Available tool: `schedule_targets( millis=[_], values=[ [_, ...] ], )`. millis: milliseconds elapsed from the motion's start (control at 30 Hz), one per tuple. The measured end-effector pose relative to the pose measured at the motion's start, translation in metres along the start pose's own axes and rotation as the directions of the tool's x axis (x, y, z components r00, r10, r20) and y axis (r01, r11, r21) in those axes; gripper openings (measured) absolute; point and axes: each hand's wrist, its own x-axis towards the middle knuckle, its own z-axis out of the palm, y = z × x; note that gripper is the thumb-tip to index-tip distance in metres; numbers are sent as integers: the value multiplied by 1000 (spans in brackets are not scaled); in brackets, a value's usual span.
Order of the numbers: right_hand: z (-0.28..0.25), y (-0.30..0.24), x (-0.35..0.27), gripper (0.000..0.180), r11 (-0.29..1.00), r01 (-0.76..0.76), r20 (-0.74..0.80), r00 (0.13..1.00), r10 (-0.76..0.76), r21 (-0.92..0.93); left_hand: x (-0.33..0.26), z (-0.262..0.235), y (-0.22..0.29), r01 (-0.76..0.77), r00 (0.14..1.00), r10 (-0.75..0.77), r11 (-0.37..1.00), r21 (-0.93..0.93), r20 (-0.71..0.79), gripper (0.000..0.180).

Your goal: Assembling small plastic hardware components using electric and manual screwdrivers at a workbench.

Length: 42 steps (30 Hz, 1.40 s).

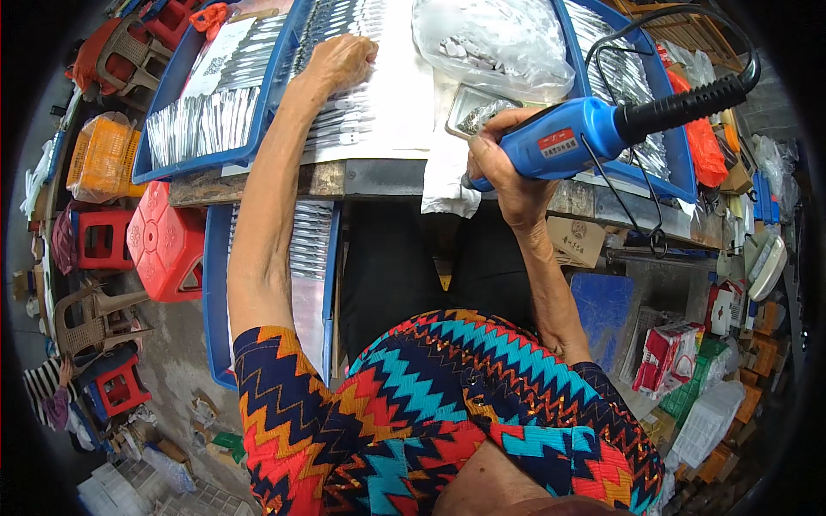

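Observation:
My right hand (518, 176) is wrapped round a blue corded electric screwdriver (538, 138). Its black cable end points to the upper right, and its tip is down by the table's front edge. My left hand (340, 66), fingers curled together, rests over a row of slim silver metal pieces (344, 120) laid side by side on white paper (403, 103). What its fingers hold, if anything, is hidden. Beyond the screwdriver stand a clear bag of small metal parts (490, 39) and a small clear box (477, 107) with tiny parts in it.
Blue trays (211, 156) of similar silver pieces flank the work on the bench (370, 179). Another blue tray (221, 301) sits below at the left. A white cloth (449, 185) hangs over the edge. Red stools (163, 245) stand left; boxes (669, 354) crowd the right.

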Motion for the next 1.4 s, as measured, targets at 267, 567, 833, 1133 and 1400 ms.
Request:
schedule_targets(
  millis=[267,567,833,1133,1400],
  values=[
    [0,0,0,16,998,53,15,999,-52,-24,-28,-3,-27,-131,814,-44,958,-255,-580,9],
    [0,0,-1,17,995,97,-8,995,-98,-31,-82,-58,20,-360,444,-285,812,-460,-850,12],
    [-2,7,8,11,957,254,115,964,-239,-143,-152,-41,118,-309,784,-513,167,-936,-350,19],
    [0,9,3,20,979,191,19,982,-190,-70,-175,22,180,172,949,-165,-442,-880,269,33],
    [0,11,1,23,992,123,3,992,-123,-9,-152,33,182,183,928,-227,-415,-891,297,32]
  ],
)
